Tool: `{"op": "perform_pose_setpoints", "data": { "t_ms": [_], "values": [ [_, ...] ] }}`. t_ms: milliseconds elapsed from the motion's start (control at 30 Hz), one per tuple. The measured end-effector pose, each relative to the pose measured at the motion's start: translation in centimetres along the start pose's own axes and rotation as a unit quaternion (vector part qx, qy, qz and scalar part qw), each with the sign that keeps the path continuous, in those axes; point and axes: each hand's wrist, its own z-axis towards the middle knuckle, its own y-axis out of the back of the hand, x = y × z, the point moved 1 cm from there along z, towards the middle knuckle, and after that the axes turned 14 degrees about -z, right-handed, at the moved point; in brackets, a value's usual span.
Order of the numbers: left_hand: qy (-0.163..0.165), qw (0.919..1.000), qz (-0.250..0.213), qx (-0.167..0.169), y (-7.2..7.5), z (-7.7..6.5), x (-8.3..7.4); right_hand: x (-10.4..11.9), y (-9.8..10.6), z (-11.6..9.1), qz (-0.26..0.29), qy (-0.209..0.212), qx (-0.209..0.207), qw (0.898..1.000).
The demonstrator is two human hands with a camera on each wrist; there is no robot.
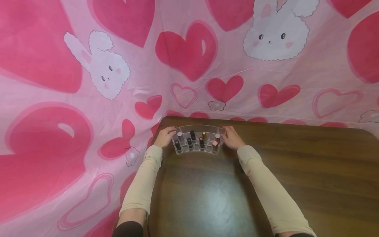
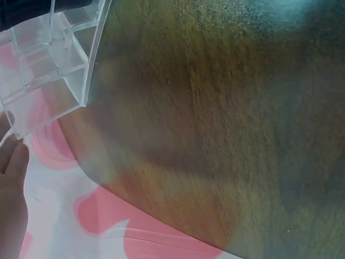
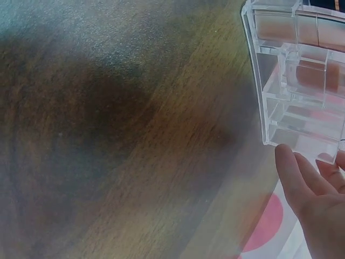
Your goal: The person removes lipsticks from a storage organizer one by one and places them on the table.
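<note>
Clear plastic stepped organiser w/ boxy compartments [image 2: 48, 70] at 10 o'clock, partly out of view. Dark cylindrical item [image 2: 38, 12] by its upper part, btwn 10 & 11. Bare L hand [image 2: 12, 205] at 8 — fingertips touching organiser's nearest corner. Brown wood-grain tabletop [image 2: 215, 135] fills centre thru 3 o'clock, w/ glare btwn 1 & 2. White cloth w/ pink shapes [image 2: 56, 216] past table edge, approx. 6–9 — also seen thru the plastic.

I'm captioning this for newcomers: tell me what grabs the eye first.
The pink backdrop, with its big red hearts and white rabbits, rises behind the brown table. Near the table's far left corner, left hand and right hand grip a clear organizer holding small tubes.
</note>
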Motion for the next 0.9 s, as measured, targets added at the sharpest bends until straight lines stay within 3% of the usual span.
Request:
{"op": "perform_pose_setpoints", "data": {
  "t_ms": [400,667,900],
  "values": [
    [-0.054,0.9982,0.022,0.016,-0.33,-0.25,-0.14,-0.28,-0.27,-0.16,0.004,-0.012,0.0,1.0],
    [-0.039,0.9989,0.019,0.02,-0.28,-0.56,-0.09,-0.61,-0.55,-0.22,0.007,-0.019,0.003,1.0],
    [-0.058,0.9979,0.025,0.014,-0.33,-0.87,0.1,-0.56,-0.77,-0.27,0.0,-0.02,0.005,1.0]
  ]
}}
